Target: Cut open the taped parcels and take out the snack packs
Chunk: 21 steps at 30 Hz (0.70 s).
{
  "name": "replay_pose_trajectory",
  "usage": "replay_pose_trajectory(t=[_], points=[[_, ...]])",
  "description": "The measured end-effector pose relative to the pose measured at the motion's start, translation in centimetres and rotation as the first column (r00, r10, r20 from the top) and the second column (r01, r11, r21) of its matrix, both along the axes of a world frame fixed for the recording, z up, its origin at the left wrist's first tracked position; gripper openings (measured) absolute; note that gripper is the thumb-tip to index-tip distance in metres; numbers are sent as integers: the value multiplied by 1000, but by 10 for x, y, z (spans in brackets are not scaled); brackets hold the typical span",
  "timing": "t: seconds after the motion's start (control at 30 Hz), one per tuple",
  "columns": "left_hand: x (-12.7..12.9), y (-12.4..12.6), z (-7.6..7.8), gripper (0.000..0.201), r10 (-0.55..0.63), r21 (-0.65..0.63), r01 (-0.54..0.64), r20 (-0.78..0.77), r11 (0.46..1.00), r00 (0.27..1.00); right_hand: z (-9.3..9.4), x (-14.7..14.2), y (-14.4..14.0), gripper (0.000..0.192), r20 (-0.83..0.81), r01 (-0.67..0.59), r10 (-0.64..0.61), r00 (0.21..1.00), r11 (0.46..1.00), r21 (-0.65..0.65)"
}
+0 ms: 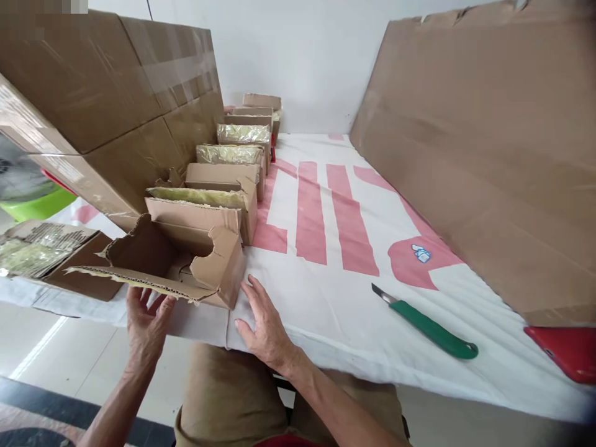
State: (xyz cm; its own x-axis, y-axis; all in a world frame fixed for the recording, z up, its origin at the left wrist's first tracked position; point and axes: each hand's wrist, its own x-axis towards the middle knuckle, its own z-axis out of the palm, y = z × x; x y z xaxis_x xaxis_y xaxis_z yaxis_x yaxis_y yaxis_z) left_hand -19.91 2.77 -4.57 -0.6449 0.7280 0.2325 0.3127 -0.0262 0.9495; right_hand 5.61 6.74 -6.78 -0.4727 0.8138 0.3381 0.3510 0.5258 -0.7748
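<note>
A packing workshop: cardboard boxes [218, 186] lined on a cloth-covered table [335, 310], large cartons [116, 81] stacked.

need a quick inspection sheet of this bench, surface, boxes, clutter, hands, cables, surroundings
surface: white cloth with red print covers the table.
job's things: torn open cardboard box at the near edge; row of cut boxes behind it.
clutter: green-handled knife on the cloth; red item at right.
grippers: left hand open under the box flap; right hand flat beside the box.
cables: one dark cable on the wall.
surroundings: large cardboard sheets lean on both sides.
</note>
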Motion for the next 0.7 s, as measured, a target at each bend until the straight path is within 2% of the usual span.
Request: replay_pose_trajectory(t=[0.1,0.23,0.3,0.4,0.5,0.57,0.7], points=[[5,5,-7,90,36,15,-37,48,999,998,-2,10,-1,72,-4,-25,25,1000,999,35],[5,3,-7,104,65,-12,-64,71,998,995,-2,14,-4,50,-29,-21,25,999,993,113],[1,-6,-5,103,102,-52,-99,59,994,993,-2,11,-6,44,-38,-31,36,999,989,141],[-8,-27,-1,91,186,-109,-184,3,977,983,1,4,-7,46,-33,-40,46,998,983,180],[-27,-46,6,83,258,-61,-264,-91,963,962,6,-1,-6,49,3,-24,24,1000,975,223],[-46,-57,14,84,317,-43,-323,-117,945,941,10,0,-7,45,16,-3,-1,1000,964,267],[-92,-70,40,92,471,-103,-481,-112,871,875,19,3,-17,31,-10,28,-26,1000,955,297]])
